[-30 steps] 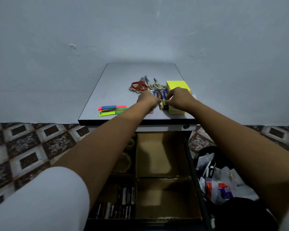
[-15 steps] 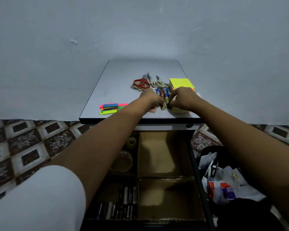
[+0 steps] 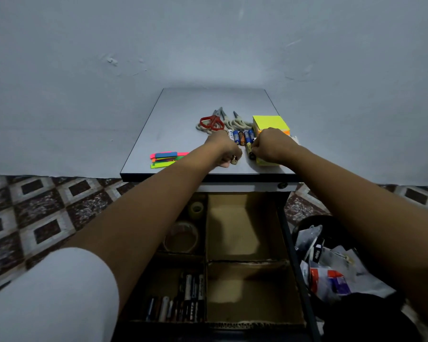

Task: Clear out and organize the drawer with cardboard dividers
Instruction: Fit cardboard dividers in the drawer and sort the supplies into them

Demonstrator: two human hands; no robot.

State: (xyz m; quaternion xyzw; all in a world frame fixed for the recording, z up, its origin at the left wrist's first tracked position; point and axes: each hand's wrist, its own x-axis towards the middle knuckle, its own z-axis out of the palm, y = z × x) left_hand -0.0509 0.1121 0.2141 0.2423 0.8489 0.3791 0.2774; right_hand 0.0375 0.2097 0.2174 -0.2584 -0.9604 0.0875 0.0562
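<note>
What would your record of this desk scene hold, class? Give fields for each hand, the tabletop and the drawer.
Left hand: grips a small metal-tipped item
Right hand: pinches a battery
Tabletop: scissors, row of batteries, yellow sticky notes, coloured flags
Drawer: open; tape rolls far left, markers near left

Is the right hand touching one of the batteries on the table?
Touching. The head view shows the right hand pinching a dark-tipped battery with its fingertips, beside the yellow notes.
</note>
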